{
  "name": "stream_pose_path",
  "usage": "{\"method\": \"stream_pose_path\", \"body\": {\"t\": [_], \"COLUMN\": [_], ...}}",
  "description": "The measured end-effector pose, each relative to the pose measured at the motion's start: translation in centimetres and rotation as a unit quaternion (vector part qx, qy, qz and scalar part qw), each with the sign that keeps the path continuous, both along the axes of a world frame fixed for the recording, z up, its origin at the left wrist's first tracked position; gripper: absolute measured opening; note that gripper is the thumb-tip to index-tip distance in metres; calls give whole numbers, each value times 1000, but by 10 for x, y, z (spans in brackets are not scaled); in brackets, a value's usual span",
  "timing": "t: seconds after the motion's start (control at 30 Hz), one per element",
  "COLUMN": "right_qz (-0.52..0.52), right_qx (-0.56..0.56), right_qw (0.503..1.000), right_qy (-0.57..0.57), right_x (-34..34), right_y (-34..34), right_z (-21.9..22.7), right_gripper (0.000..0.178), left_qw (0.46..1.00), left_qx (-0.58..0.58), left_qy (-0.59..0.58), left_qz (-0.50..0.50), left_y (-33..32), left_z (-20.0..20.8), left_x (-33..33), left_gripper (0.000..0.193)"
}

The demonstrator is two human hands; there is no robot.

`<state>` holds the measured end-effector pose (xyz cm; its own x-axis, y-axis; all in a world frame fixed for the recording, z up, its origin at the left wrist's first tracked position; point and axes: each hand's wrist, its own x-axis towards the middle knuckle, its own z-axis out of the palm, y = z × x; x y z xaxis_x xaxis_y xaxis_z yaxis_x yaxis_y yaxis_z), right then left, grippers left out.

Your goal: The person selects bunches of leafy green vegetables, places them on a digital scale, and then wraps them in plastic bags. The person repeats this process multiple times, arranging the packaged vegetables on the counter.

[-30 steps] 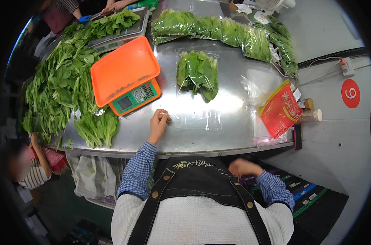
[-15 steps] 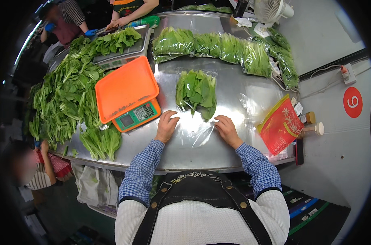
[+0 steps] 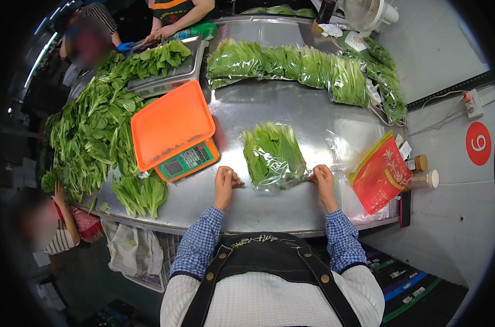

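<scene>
A clear plastic bag of leafy greens lies flat on the metal table in front of me, its leafy end nearest my body. At its near left corner my left hand is closed, the curled fingertips pinching the clear film. My right hand pinches the near right corner between thumb and fingers. The film is hard to make out at the left fingertips. Left of the bag stands a scale with an orange tray and a keypad; nothing but small dark bits lies on the tray.
A large heap of loose greens covers the table's left side, beside a second scale with greens on it. Filled bags line the back. At right are a red bag, jars and a fan. Co-workers stand left and behind.
The bag of greens has come nearer, and its near end is now folded in close to the leaves. Both hands have gone from spread fingers to closed pinches at its corners.
</scene>
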<state>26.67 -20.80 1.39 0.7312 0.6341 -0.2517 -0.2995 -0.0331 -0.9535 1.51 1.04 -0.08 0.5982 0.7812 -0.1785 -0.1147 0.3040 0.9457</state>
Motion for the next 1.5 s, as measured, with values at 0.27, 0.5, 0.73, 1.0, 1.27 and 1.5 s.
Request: {"method": "stream_pose_path", "body": {"t": [0.27,0.5,0.73,1.0,1.27,1.5], "right_qz": [34,5,-14,137,140,87], "right_qx": [12,39,74,27,96,127], "right_qw": [999,999,996,986,974,987], "right_qy": [-13,9,42,-91,-151,-36], "right_x": [6,2,2,-13,-1,-1], "right_y": [-1,-5,-6,2,38,55], "right_z": [6,-3,-8,35,28,36], "right_gripper": [13,12,11,26,28,38], "left_qw": [853,816,990,994,874,961], "left_qx": [462,572,134,83,478,276], "left_qy": [86,26,13,-64,57,9], "left_qz": [-228,-81,32,19,-60,-19], "left_y": [-34,-50,-45,-34,-25,2], "left_z": [74,80,60,53,89,66], "left_x": [0,39,45,38,36,62], "left_gripper": [68,28,12,16,25,25]}}
